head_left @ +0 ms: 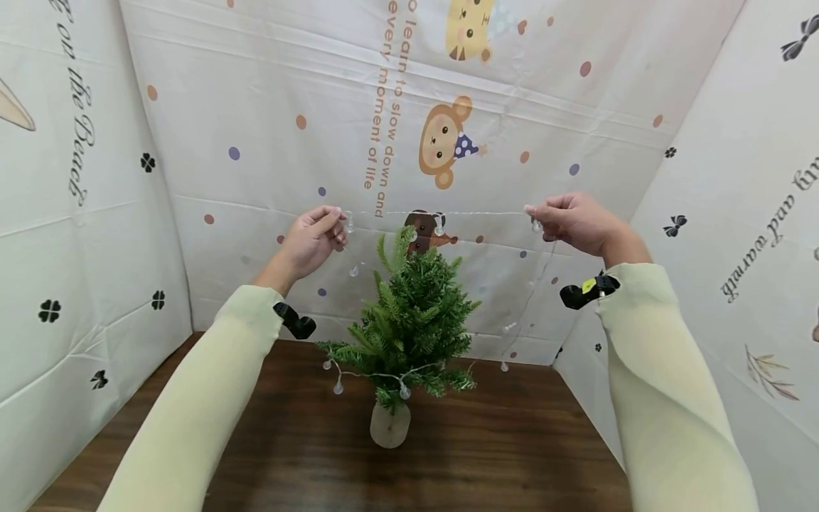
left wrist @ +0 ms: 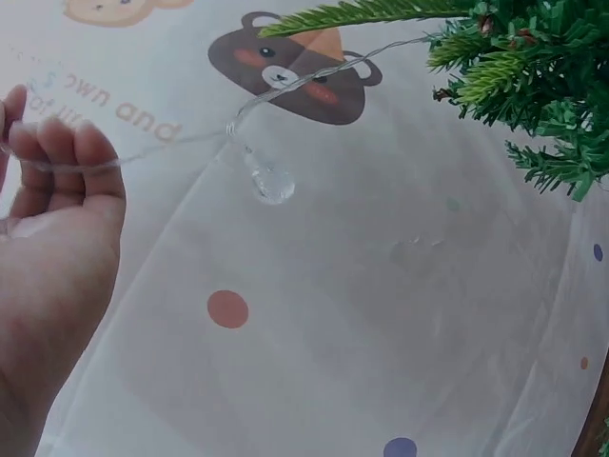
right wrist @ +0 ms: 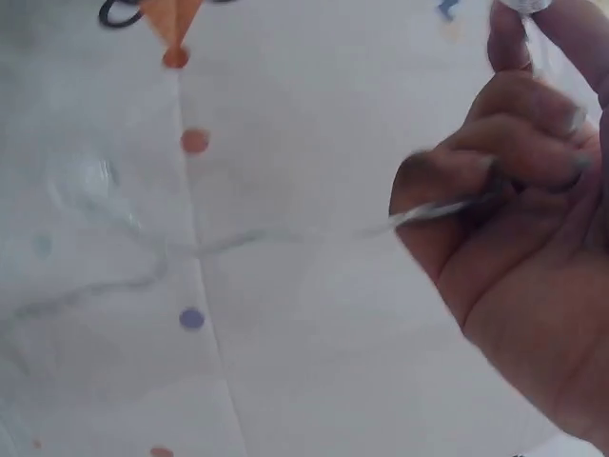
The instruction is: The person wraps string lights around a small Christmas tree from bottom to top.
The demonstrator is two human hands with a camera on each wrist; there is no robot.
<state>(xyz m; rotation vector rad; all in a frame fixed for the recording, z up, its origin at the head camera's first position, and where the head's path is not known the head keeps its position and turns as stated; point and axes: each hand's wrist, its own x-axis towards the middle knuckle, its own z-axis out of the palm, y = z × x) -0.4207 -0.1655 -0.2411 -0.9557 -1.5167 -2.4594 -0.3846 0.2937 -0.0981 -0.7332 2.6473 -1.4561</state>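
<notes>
A strand of clear string lights (head_left: 439, 226) stretches nearly level between the two hands, just above the tip of a small green artificial Christmas tree (head_left: 419, 306). The left hand (head_left: 313, 238) pinches the wire left of the treetop; in the left wrist view a clear bulb (left wrist: 273, 181) dangles between that hand and the branches. To the right, the right hand (head_left: 576, 222) pinches the other end of the stretch. Its curled fingers (right wrist: 447, 181) hold the wire in the right wrist view. A loose tail with bulbs (head_left: 505, 367) hangs below it. More of the strand drapes across the lower branches.
The tree's pale round base (head_left: 389, 428) stands on a dark wooden table (head_left: 307, 441). Printed white cloth walls (head_left: 269, 92) with cartoon animals, dots and lettering enclose the back and both sides. Each wrist carries a black camera mount (head_left: 296, 321).
</notes>
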